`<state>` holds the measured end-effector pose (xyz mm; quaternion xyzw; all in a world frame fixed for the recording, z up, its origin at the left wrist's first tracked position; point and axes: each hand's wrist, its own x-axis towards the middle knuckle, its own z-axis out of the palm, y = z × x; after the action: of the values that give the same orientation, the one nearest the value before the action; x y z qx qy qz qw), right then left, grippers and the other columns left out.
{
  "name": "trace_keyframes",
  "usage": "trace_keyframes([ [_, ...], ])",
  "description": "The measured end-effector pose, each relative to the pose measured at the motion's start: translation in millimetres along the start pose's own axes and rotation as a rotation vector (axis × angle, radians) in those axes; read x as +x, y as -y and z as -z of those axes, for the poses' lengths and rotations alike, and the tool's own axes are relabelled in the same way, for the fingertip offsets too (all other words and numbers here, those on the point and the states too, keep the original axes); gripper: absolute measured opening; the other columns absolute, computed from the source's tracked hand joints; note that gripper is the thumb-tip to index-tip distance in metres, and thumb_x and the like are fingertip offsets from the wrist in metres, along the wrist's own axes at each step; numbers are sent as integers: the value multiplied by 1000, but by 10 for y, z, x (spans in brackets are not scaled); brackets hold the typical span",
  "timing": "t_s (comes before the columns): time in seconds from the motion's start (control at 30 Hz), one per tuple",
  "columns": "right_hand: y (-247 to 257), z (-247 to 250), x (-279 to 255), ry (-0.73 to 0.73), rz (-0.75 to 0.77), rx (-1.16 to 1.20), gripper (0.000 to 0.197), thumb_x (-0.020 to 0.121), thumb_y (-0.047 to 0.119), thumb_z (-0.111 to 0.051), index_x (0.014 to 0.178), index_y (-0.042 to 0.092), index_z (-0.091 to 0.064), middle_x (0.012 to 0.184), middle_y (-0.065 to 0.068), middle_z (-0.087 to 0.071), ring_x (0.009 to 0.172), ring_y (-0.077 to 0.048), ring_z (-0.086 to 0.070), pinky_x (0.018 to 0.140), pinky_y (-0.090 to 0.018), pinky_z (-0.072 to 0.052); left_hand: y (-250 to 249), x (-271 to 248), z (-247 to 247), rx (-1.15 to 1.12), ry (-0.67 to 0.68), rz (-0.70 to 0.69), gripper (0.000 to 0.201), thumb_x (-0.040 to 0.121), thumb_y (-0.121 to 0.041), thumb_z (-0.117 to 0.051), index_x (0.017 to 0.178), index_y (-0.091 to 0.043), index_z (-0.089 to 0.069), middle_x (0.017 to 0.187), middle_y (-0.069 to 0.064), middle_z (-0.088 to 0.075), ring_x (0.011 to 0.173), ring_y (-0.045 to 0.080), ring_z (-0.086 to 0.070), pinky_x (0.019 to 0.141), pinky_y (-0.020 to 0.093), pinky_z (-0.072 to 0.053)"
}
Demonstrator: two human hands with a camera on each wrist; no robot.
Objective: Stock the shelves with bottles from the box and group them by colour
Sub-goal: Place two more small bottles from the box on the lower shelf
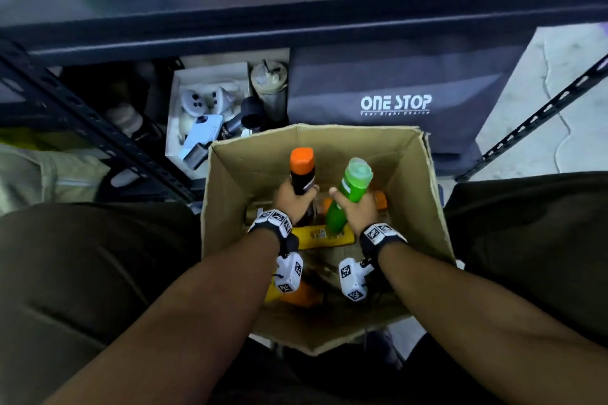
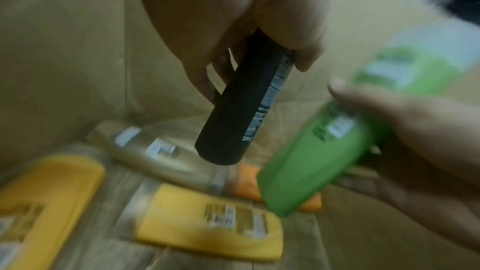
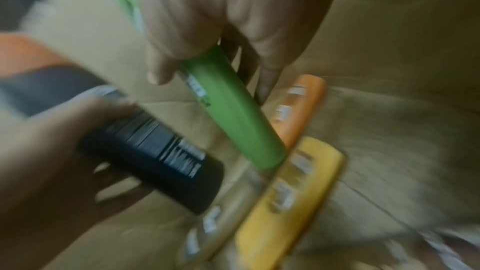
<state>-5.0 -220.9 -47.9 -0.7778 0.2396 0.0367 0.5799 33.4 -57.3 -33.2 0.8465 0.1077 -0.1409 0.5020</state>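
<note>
Inside the box (image 1: 424, 174), the left hand (image 1: 291, 199) grips a black bottle (image 1: 301, 174) and the right hand (image 1: 358, 212) a green bottle (image 1: 350, 194). Lift both straight up, clear of the yellow bottles (image 2: 207, 221) beneath them.

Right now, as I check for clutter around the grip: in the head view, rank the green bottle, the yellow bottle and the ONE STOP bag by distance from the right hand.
1. green bottle: gripped in the right hand.
2. yellow bottle: lying on the box floor, just below the hand.
3. ONE STOP bag: outside the box, behind it under the shelf.
</note>
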Motion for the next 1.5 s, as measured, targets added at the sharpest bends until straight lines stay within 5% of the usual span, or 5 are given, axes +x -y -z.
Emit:
trace_keyframes([
  [0.13, 395, -51, -65, 23, 115, 14, 32, 82, 47, -80, 101, 25, -65, 88, 14, -68, 85, -11, -63, 64, -5, -40, -248, -69, 183, 24, -21, -55, 31, 87, -29, -73, 113, -14, -66, 111, 9, -73, 106, 27, -66, 78, 25, -40],
  [0.47, 1100, -94, -283, -22, 302, 154, 67, 63, 80, -65, 117, 42, -54, 97, 18, -70, 91, -9, -68, 81, -31, -50, -639, -242, 707, -105, -125, -159, 17, 88, -35, -71, 103, -28, -66, 101, -1, -73, 96, 20, -68, 83, 31, -48],
  [0.63, 1497, -90, -364, -65, 450, 209, 44, 65, 77, -69, 100, 55, -55, 90, 26, -69, 86, -2, -67, 82, -32, -53, -926, -348, 906, -195, -233, -300, 22, 89, -35, -73, 108, -35, -62, 97, -15, -70, 92, 4, -65, 77, 20, -46],
  [1.37, 3501, 308, -959, -77, 871, 443, 60, 76, 75, -67, 124, 40, -57, 106, 21, -72, 99, -3, -69, 90, -33, -55, -2526, -826, 2053, -445, -549, -706, 27, 76, -48, -72, 95, -30, -69, 84, -19, -73, 81, -1, -67, 75, 25, -52],
  [1.5, 3855, 379, -982, -69, 952, 418, 57, 83, 70, -64, 129, 40, -51, 111, 31, -66, 104, 16, -60, 89, -7, -46, -2791, -859, 2307, -455, -575, -735, 32, 76, -51, -71, 102, -32, -70, 86, -17, -73, 80, 3, -66, 76, 30, -55],
])
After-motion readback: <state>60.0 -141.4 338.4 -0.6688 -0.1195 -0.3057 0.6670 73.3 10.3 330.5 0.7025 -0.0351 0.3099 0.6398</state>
